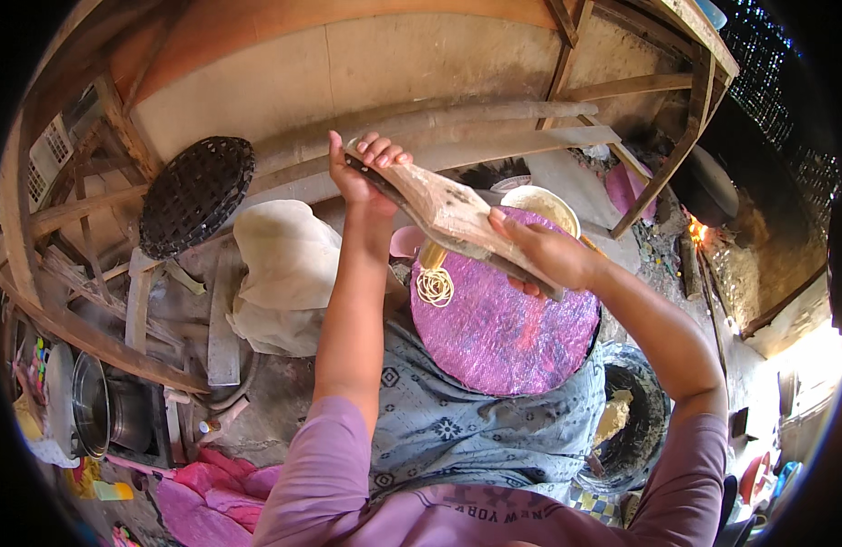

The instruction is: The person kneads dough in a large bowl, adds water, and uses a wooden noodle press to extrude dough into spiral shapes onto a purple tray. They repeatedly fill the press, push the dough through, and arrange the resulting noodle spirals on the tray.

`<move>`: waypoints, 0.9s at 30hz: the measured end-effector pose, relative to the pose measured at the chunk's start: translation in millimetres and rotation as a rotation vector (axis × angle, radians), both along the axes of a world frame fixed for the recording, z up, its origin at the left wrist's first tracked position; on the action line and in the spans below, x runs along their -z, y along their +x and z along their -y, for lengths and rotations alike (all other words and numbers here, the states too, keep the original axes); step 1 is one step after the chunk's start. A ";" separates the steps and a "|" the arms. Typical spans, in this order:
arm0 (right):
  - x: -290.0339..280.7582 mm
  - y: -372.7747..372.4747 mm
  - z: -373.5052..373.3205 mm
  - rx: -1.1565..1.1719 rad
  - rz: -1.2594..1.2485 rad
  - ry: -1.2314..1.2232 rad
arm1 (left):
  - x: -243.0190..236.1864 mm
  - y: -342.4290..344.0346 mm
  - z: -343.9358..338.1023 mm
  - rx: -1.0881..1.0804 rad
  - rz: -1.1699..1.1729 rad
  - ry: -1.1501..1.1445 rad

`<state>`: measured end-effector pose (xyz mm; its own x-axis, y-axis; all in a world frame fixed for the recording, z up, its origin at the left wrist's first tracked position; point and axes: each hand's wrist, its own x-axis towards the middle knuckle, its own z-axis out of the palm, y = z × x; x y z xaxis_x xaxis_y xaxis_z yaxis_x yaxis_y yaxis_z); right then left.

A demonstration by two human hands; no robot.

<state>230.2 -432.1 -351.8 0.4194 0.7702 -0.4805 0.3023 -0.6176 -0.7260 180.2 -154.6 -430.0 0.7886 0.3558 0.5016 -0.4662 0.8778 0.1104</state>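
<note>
Pale wood, edged with a dark strip, makes up the tool [439,205] that slants across the head view, held up above a round purple board [521,342]. The left hand [366,173] is closed around its upper end, thumb pointing up; the right hand [553,255] grips the lower end, thumb on top and fingers wrapped under. Below the tool's middle shows a short yellowish tube [432,254], and under that a loose coil of pale strands [435,287]; whether the coil touches the board cannot be told.

The board lies over the person's lap, on a blue-grey patterned cloth [448,438]. Just beyond it stands a pale bowl [567,215], partly hidden. Near the right side of the lap, a dark basin [653,438] holds a yellowish lump [614,415]. On the left are a whitish sack [289,260] and a black woven basket [198,196]; at far right, a small fire [697,232] burns.
</note>
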 end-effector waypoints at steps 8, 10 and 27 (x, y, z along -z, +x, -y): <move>9.3 9.4 29.0 0.027 0.062 -0.017 | 30.4 24.1 32.2 0.110 -0.027 -0.087; 16.4 13.9 31.1 0.049 0.033 0.032 | 28.2 30.7 35.8 0.108 0.001 -0.014; 40.0 32.3 54.3 0.074 -0.257 0.298 | 59.6 -12.8 72.0 0.085 -0.926 1.485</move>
